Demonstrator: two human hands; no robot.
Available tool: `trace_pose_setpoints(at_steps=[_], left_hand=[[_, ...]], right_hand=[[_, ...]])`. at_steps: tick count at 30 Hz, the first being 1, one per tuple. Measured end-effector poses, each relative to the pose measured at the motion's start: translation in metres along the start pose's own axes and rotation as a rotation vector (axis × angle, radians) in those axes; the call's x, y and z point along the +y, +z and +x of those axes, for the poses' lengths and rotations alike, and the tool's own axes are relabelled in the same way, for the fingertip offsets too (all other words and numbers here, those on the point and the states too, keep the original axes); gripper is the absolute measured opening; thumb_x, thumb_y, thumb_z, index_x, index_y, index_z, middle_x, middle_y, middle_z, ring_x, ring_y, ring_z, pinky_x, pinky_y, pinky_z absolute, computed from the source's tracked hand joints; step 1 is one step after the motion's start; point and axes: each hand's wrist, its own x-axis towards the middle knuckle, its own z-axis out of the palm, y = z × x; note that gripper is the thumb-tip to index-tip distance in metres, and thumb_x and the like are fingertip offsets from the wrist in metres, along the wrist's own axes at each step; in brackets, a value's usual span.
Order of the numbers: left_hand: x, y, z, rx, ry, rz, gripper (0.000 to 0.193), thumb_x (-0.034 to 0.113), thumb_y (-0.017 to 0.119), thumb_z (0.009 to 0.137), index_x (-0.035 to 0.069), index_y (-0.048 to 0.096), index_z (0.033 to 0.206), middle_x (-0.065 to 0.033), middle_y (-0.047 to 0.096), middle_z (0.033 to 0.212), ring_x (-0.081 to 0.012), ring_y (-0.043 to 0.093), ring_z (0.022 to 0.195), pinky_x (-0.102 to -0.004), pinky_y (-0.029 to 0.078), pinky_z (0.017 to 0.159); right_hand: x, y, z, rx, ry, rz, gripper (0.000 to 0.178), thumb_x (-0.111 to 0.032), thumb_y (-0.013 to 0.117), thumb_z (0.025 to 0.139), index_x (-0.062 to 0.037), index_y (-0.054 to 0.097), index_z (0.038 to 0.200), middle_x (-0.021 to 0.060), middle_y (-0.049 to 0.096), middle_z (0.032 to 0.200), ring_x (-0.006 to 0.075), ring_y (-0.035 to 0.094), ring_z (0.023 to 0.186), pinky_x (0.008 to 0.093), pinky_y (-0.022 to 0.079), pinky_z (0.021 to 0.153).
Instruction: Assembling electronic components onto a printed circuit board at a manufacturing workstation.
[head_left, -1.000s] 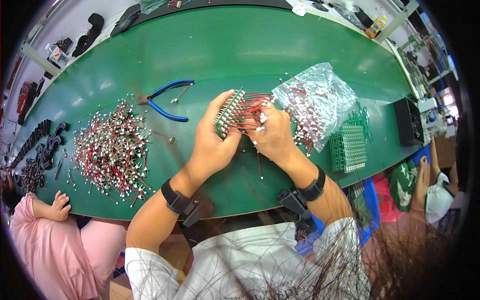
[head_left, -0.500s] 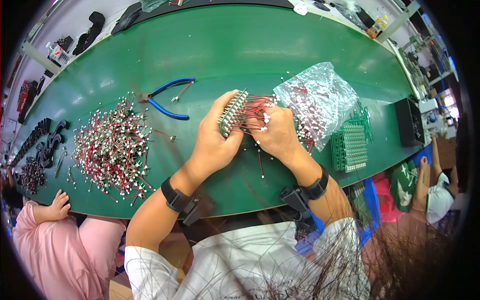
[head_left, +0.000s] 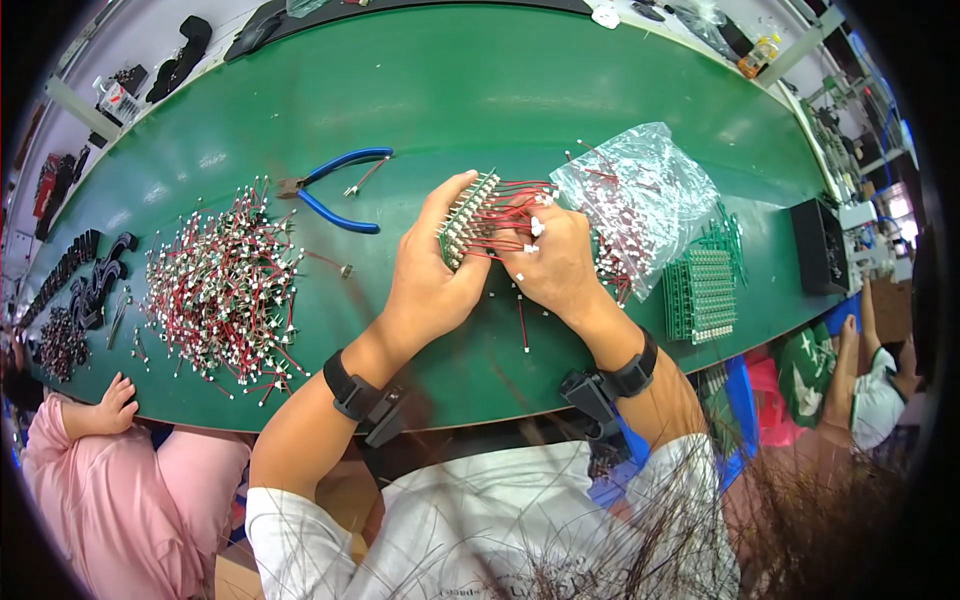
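My left hand (head_left: 425, 270) is closed around the edge of a green circuit board panel (head_left: 463, 225), which is held tilted above the table. A row of small pale connectors runs along the panel, and red-and-black wires (head_left: 518, 187) stretch from it to the right. My right hand (head_left: 562, 268) is closed on these wires, its fingertips partly hidden among them. White plugs (head_left: 537, 227) at the wire ends stick out over the right hand's fingers. Below the hands, one loose red wire (head_left: 524, 325) lies on the table.
A large heap of wired connectors (head_left: 225, 290) and blue-handled cutting pliers (head_left: 340, 190) lie left on the green table (head_left: 420, 80). To the right are a clear plastic bag (head_left: 640, 200) of connectors, stacked green boards (head_left: 700, 295) and a black box (head_left: 818, 245). A co-worker's hand (head_left: 113, 405) rests at the left edge.
My right hand has turned slightly and shifted a little among the wires, and the plugs over its fingers have moved slightly. The left hand keeps hold of the panel, almost unmoved.
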Motion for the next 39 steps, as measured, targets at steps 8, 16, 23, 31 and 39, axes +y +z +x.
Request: trace_pose_setpoints(at_steps=[8, 16, 23, 31, 39], left_hand=[[0.002, -0.004, -0.001, -0.039, -0.066, -0.077, 0.058, -0.007, 0.059, 0.087, -0.001, 0.043, 0.142, -0.0076, 0.057, 0.127, -0.0107, 0.058, 0.108, -0.0259, 0.049, 0.092], [0.001, -0.005, -0.002, -0.047, -0.065, -0.073, 0.059, -0.007, 0.058, 0.087, 0.0, 0.042, 0.143, -0.0087, 0.056, 0.129, -0.012, 0.057, 0.112, -0.0272, 0.048, 0.094], [-0.001, -0.004, -0.001, -0.055, 0.004, 0.013, 0.061, -0.008, 0.056, 0.086, 0.002, 0.042, 0.144, -0.009, 0.059, 0.124, -0.0118, 0.058, 0.107, -0.0267, 0.048, 0.091], [0.004, -0.004, -0.001, -0.022, -0.015, 0.022, 0.061, -0.006, 0.057, 0.08, 0.002, 0.046, 0.14, -0.0196, 0.065, 0.119, -0.0305, 0.066, 0.107, -0.0365, 0.049, 0.095], [0.004, -0.008, -0.001, -0.079, 0.039, 0.131, 0.066, -0.009, 0.055, 0.077, 0.002, 0.046, 0.141, -0.0225, 0.061, 0.126, -0.0345, 0.063, 0.115, -0.0363, 0.048, 0.097]], right_hand=[[0.003, -0.001, -0.002, -0.008, 0.029, -0.027, 0.019, -0.008, 0.073, 0.078, -0.0014, 0.064, 0.093, 0.0121, 0.068, 0.073, 0.0266, 0.067, 0.06, 0.0344, 0.052, 0.058], [0.004, 0.0, -0.001, -0.042, 0.057, -0.035, 0.019, -0.006, 0.073, 0.077, -0.001, 0.066, 0.093, 0.0129, 0.068, 0.074, 0.0261, 0.068, 0.061, 0.0341, 0.052, 0.059], [0.002, -0.002, 0.0, -0.046, -0.022, -0.042, 0.018, -0.003, 0.07, 0.077, 0.0016, 0.064, 0.093, 0.0178, 0.068, 0.077, 0.0363, 0.068, 0.066, 0.0389, 0.053, 0.058], [0.002, -0.004, -0.002, -0.057, -0.022, -0.078, 0.018, 0.0, 0.069, 0.076, 0.001, 0.064, 0.093, 0.0183, 0.068, 0.082, 0.0385, 0.067, 0.07, 0.0419, 0.053, 0.061], [0.009, -0.003, -0.002, 0.004, -0.282, -0.186, 0.02, 0.0, 0.069, 0.074, -0.004, 0.068, 0.094, 0.0137, 0.068, 0.074, 0.0343, 0.065, 0.063, 0.0401, 0.051, 0.059]])
